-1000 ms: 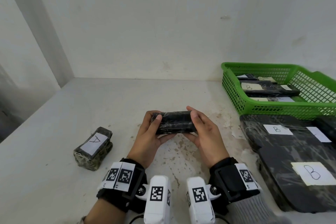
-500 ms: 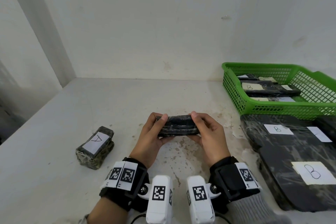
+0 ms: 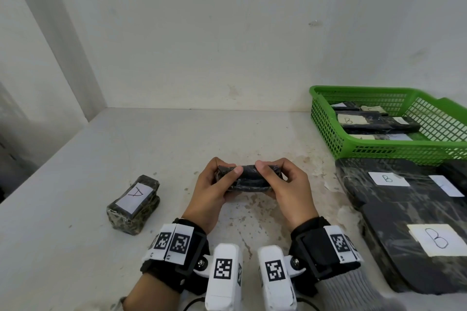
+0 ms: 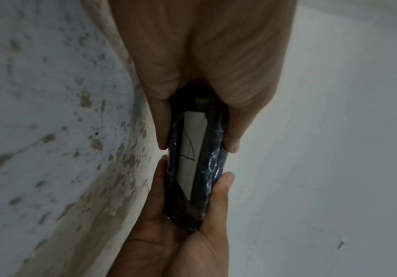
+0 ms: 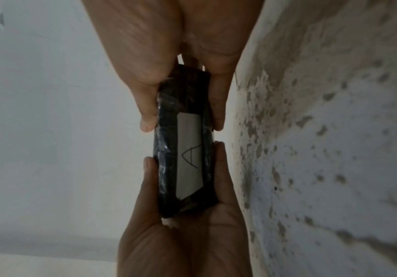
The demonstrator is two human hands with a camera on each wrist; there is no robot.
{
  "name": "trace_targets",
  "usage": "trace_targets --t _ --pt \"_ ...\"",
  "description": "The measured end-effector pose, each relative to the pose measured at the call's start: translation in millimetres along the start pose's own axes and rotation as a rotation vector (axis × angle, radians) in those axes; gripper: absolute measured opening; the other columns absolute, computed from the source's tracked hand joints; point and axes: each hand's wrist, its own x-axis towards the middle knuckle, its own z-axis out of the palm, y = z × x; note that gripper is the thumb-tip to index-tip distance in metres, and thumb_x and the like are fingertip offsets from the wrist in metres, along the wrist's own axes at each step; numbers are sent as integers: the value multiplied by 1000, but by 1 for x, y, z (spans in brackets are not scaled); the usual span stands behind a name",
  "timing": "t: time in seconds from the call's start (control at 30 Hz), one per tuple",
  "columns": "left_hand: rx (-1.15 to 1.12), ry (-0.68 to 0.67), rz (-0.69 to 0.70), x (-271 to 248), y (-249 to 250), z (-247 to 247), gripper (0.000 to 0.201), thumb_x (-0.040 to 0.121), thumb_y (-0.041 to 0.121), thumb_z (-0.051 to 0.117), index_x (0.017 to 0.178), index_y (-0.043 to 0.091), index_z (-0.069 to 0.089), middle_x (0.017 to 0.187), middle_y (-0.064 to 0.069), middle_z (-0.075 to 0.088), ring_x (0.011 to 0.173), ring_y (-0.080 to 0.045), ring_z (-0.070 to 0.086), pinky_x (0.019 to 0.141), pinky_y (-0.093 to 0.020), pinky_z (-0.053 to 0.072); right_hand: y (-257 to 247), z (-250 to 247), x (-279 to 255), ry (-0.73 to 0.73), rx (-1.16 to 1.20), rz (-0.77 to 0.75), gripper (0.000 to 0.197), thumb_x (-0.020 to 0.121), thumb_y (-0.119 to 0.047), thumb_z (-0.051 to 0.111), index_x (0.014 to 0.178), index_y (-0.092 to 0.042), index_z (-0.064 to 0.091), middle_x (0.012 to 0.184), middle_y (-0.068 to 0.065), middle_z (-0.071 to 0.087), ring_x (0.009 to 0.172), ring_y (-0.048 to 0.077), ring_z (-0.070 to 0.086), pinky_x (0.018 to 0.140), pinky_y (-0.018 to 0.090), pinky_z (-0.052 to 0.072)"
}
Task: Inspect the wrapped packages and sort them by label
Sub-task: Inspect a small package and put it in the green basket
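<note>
A small black wrapped package is held just above the table's middle, one end in my left hand and the other in my right hand. Thumbs lie on its top edge and fingers curl underneath. Both wrist views show its far face, which carries a white label marked A. In the head view that label is hidden. A camouflage-patterned package labelled A lies on the table to the left.
A green mesh basket at the back right holds several black labelled packages. In front of it lie large flat black packages with B labels. The white table meets a wall at the back.
Both hands have tilted the black package so its broad face turned away from the head camera, and only its narrow edge faces me now. My thumbs have slid closer together.
</note>
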Motion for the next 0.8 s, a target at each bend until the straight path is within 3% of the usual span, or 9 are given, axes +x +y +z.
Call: trace_targets --t 0.1,0.2,0.3,0.37,0.43,0.53,0.67,0.8 --pt "17 6 5 -1 -1 1 24 81 20 70 79 12 48 96 -20 59 92 -29 62 80 -42 59 0 0 1 -27 -24 30 34 80 -29 77 86 2 65 83 8 68 84 20 68 81 37 58" --pt "20 10 1 -1 0 1 25 81 20 74 79 12 50 96 -20 61 92 -28 65 77 -40 60 -1 2 -1 -58 -13 65 54 63 -48 79 90 -4 65 89 10 68 87 20 67 83 37 57" --pt "12 -7 -17 -1 1 2 23 77 22 70 82 11 51 97 -18 63 91 -23 67 78 -38 60 0 2 -2 -15 -66 20 37 74 -30 82 89 -2 64 88 9 68 86 19 66 81 35 57" --pt "34 0 -26 -2 1 3 25 77 21 72 84 10 50 99 -22 62 94 -28 66 87 -50 56 0 1 -1 7 -81 6 31 78 -23 81 89 1 65 84 5 68 83 17 66 79 33 57" --pt "47 26 -16 -2 0 4 31 80 20 78 83 9 49 100 -23 61 96 -32 64 92 -55 53 0 1 -1 -8 -52 5 36 75 -27 81 89 2 64 84 5 68 82 15 66 78 30 57" --pt "42 49 -8 -2 1 3 29 79 21 78 83 11 51 100 -22 61 95 -31 64 91 -51 53 -2 3 -2 -65 6 59 52 66 -40 80 96 0 63 89 8 68 86 18 67 82 32 58" --pt "-10 8 -32 -2 3 0 25 76 22 70 89 9 53 99 -18 64 93 -24 67 83 -38 57 1 1 -1 -39 -62 32 26 81 -21 78 95 -4 65 92 8 70 90 20 68 84 36 58" --pt "13 31 -6 -2 1 2 16 91 12 68 93 8 53 101 -17 65 97 -25 68 86 -37 58 -1 1 0 -94 78 98 27 79 -20 75 98 -5 64 98 14 70 95 25 69 84 35 59"
